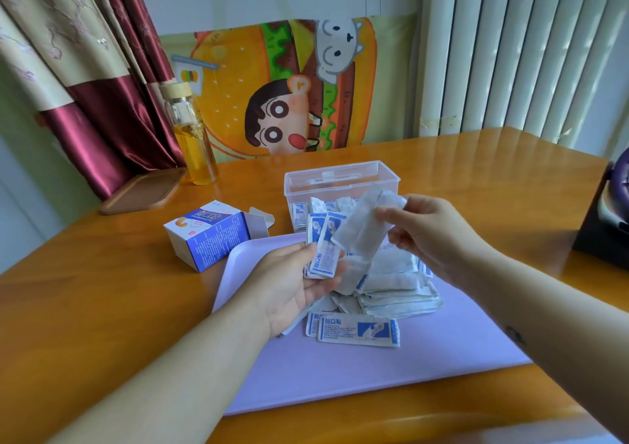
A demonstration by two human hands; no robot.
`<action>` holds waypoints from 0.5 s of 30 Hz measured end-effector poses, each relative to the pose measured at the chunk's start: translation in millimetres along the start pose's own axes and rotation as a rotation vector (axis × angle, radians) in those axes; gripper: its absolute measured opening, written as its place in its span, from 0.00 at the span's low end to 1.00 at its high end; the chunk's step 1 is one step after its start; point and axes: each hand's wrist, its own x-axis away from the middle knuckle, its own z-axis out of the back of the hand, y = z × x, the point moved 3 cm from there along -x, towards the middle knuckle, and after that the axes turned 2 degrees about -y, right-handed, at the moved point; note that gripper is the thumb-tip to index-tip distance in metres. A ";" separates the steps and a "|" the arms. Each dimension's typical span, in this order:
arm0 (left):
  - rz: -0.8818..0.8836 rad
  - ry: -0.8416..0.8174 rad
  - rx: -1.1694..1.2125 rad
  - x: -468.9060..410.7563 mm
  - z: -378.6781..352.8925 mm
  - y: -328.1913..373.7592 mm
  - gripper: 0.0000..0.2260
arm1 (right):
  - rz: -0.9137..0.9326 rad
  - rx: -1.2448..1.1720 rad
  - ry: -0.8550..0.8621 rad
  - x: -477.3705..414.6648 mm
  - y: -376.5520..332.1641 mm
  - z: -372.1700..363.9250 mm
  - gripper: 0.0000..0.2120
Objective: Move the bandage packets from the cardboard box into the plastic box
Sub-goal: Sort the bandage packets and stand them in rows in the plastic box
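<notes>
While right hand (422, 229) pinches white packets (364, 229) at frame centre, left hand (292, 283) cups blue ones, fingers loosely curled. Best squared into stack, dropped upright into plastic box (340, 181) behind; rest piled on tray (408, 358); cardboard box (207, 236) left.

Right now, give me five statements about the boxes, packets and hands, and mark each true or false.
1. The cardboard box lies on its side with its flap open. True.
2. The plastic box is empty. False: packets already stand inside it.
3. The right hand holds a packet above the pile. True.
4. The left hand is empty. False: it holds a few blue and white packets.
5. The bottle stands on the tray. False: it stands on the table, behind the cardboard box.
</notes>
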 end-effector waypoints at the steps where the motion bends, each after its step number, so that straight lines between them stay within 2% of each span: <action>1: 0.002 0.008 0.019 -0.1 0.3 -0.9 0.09 | 0.079 0.007 0.048 2.3 -4.3 1.1 0.02; 2: 0.001 0.015 0.032 -0.7 -0.4 -1.8 0.09 | 0.199 0.056 0.110 6.9 -10.3 1.1 0.01; 4: -0.005 0.024 0.050 -1.8 -2.1 -3.6 0.08 | 0.605 0.289 0.246 21.8 -25.4 -1.9 0.03; 6: -0.012 0.036 0.062 -2.3 -5.2 -5.5 0.07 | 1.023 0.650 0.166 34.8 -25.3 -13.8 0.06; 7: -0.021 0.041 0.054 -2.2 -7.2 -6.0 0.07 | 1.141 0.827 0.081 36.3 -17.2 -20.3 0.06; 8: -0.033 0.040 0.038 -2.3 -9.3 -6.2 0.07 | 1.185 0.968 0.018 34.5 -8.5 -24.6 0.06; 10: -0.056 0.032 0.012 -1.9 -12.8 -6.6 0.06 | 1.161 1.102 -0.024 30.2 1.6 -27.8 0.06; 15: -0.073 0.085 0.036 -1.6 -9.0 -7.7 0.06 | 1.093 1.067 -0.063 30.8 2.2 -29.1 0.05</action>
